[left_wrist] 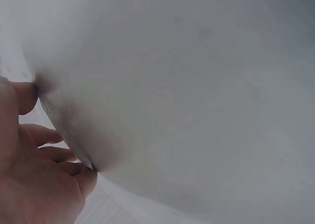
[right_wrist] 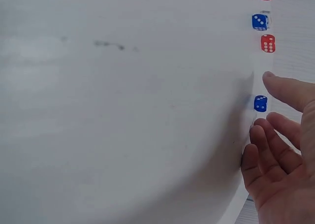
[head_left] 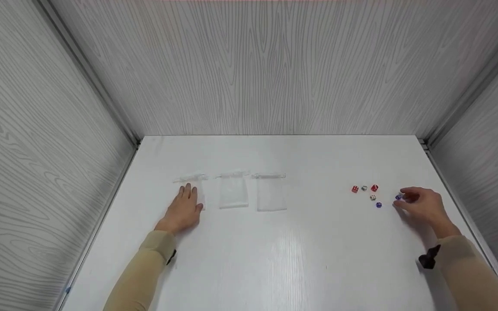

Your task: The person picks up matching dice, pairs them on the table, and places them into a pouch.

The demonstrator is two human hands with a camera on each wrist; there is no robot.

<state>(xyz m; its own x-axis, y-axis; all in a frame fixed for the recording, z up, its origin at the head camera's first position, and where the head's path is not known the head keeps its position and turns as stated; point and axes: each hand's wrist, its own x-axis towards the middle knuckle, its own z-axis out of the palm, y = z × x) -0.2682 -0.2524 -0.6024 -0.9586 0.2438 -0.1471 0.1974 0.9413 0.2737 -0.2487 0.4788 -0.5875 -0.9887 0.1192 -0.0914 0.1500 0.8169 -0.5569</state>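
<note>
My left hand (head_left: 182,212) rests with fairly straight fingers over the leftmost clear plastic bag (head_left: 202,196), covering much of it; the left wrist view shows its fingertips (left_wrist: 88,177) down on the white surface. Over at the right, my right hand (head_left: 422,207) is around a blue die (head_left: 398,196). The right wrist view shows this blue die (right_wrist: 261,103) between thumb and forefinger, with a gap on both sides. Another blue die (head_left: 378,204) lies just left of that hand, near a white die (head_left: 373,197) and a red die (head_left: 375,188).
Two more flat clear bags, a middle one (head_left: 233,192) and a right one (head_left: 271,193), lie in a row on the white table (head_left: 249,259). Farther left among the dice are a red die (head_left: 355,189) and a white die (head_left: 364,188). Wood-grain panels (head_left: 275,65) enclose the table.
</note>
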